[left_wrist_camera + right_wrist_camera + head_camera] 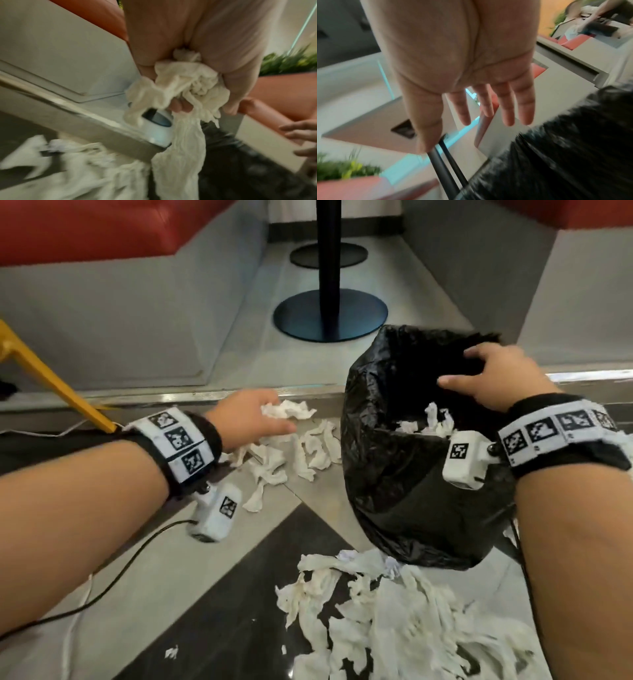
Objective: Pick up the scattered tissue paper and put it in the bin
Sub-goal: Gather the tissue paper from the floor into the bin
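Head view looking down, wrist views close, sharing black bag [404,460]

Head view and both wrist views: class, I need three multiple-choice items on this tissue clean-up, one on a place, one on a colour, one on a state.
1. Where does the biggest heap of tissue paper lie?
A. on the floor in front of the bin
B. on the red seat
C. on the round table base

2. What colour is the bin bag?
A. white
B. black
C. yellow

3. What is the left hand doing?
A. hanging empty
B. pressing the floor
C. gripping a tissue wad

Key: 1 A, the heap spreads across the near tiles; 2 B, the liner is glossy black; 3 C, the left wrist view shows fingers curled round it.
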